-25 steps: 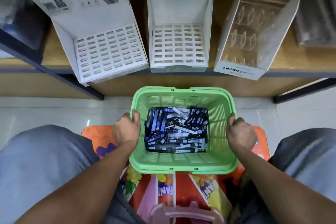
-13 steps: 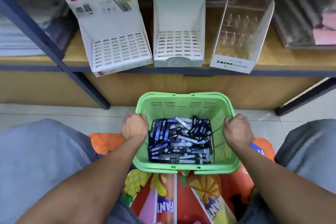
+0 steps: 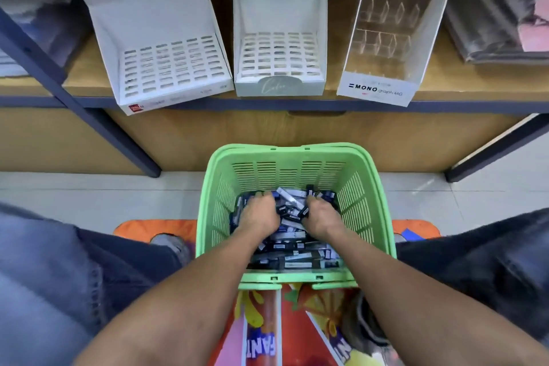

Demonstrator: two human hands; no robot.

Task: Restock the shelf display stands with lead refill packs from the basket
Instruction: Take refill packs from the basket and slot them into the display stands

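Note:
A green plastic basket (image 3: 368, 175) stands on the floor between my knees, holding a heap of dark blue and white lead refill packs (image 3: 292, 255). Both hands are inside it. My left hand (image 3: 259, 215) digs into the far left of the heap, fingers curled down among the packs. My right hand (image 3: 323, 216) does the same on the right, with packs bunched at its fingers. The fingertips are hidden in the pile. On the wooden shelf above stand a white slotted stand (image 3: 172, 68), a second white slotted stand (image 3: 279, 53) and a clear acrylic MONO stand (image 3: 386, 38).
The shelf's dark front edge (image 3: 297, 104) runs just above the basket, with slanted dark frame legs (image 3: 118, 140) on the left and right. A colourful printed mat (image 3: 154, 229) lies under the basket. My knees flank it. Wrapped stock (image 3: 499, 9) sits at the shelf's right.
Both hands let go of the basket's side rims and moved inward and down into the heap of packs. The view moved closer to the shelf.

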